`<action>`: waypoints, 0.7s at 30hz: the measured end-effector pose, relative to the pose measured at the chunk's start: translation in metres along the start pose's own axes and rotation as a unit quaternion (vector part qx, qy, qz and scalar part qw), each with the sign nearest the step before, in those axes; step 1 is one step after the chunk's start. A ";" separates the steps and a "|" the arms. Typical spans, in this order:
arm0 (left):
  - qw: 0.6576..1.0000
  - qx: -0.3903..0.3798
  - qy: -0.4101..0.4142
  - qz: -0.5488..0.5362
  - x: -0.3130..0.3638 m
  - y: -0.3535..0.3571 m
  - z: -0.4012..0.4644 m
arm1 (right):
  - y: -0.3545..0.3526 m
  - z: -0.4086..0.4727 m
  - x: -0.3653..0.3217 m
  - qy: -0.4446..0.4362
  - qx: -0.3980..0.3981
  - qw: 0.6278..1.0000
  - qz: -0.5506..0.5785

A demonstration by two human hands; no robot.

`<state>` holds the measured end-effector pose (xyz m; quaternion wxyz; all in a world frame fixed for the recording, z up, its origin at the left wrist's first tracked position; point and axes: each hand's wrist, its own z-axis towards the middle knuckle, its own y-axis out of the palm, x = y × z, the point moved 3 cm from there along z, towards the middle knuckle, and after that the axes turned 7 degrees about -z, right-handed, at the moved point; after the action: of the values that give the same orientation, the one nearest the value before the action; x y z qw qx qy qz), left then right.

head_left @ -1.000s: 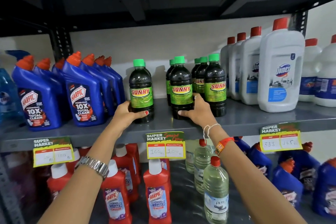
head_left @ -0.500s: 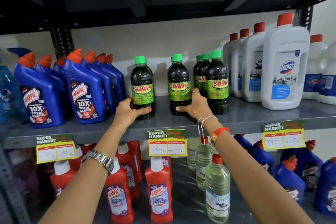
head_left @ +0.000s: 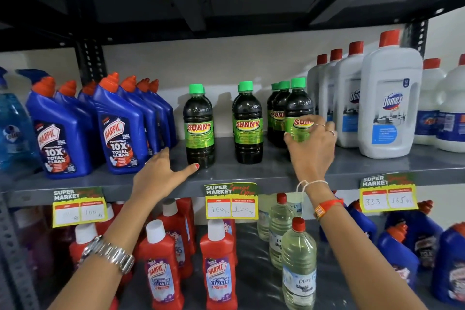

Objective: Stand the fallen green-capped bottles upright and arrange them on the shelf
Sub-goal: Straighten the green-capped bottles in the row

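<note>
Several dark green-capped Sunny bottles stand upright on the grey shelf [head_left: 251, 173] in three short rows. The left row's front bottle [head_left: 199, 126] has my left hand [head_left: 161, 173] just left of its base, fingers spread, thumb tip by the bottle's foot, holding nothing. The middle row's front bottle [head_left: 248, 123] stands free. My right hand [head_left: 310, 148] wraps around the lower half of the right row's front bottle [head_left: 298, 106], which stands on the shelf with two more behind it.
Blue Harpic bottles [head_left: 120, 131] crowd the shelf to the left, white Domex bottles [head_left: 387, 103] to the right. Price tags [head_left: 231, 201] hang on the shelf edge. Below stand red Harpic cleaners [head_left: 217, 264], clear bottles [head_left: 298, 264] and more blue ones.
My left hand let go of the left bottle and slid down-left onto the shelf. My right hand left the middle bottle and moved right to grip the right row's front bottle.
</note>
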<state>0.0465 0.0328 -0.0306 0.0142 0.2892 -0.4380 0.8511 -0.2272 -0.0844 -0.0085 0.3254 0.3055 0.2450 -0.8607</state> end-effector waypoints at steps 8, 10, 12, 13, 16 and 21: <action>0.984 -0.010 0.040 0.176 -0.007 0.010 -0.013 | 0.016 0.022 0.034 0.075 -0.199 0.976 0.054; 0.981 0.010 0.047 0.187 -0.009 0.010 -0.013 | 0.021 0.024 0.036 0.100 -0.252 0.959 0.081; 0.980 0.023 0.051 0.190 -0.009 0.010 -0.015 | 0.021 0.026 0.037 0.097 -0.278 0.954 0.061; 0.980 0.028 0.052 0.188 -0.009 0.010 -0.015 | 0.020 0.026 0.038 0.093 -0.281 0.954 0.050; 0.982 0.032 0.050 0.180 -0.008 0.009 -0.017 | 0.016 0.025 0.036 0.079 -0.268 0.960 0.033; 0.983 0.031 0.053 0.174 -0.008 0.010 -0.016 | 0.017 0.023 0.031 0.047 -0.232 0.972 0.014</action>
<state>0.0425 0.0402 -0.0486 -0.1202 0.1630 -0.4535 0.8679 -0.2419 -0.1228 -0.0179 0.3874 0.2654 0.4484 -0.7605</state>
